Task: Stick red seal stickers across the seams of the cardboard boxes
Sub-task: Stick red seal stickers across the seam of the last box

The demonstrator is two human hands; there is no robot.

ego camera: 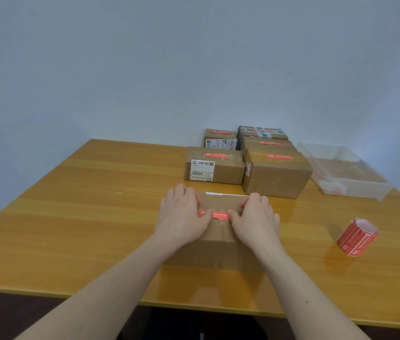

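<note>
A brown cardboard box lies in front of me on the wooden table. A red seal sticker runs across the taped seam on its top. My left hand lies flat on the box's left part, its thumb pressing the sticker's left end. My right hand lies on the right part, its thumb on the sticker's right end. Both hands cover the sticker's ends. A roll of red seal stickers lies on the table to the right.
Several cardboard boxes with red stickers on top stand grouped at the back, right of centre. A clear plastic bin with red and white scraps sits at the back right. The table's front edge is near me.
</note>
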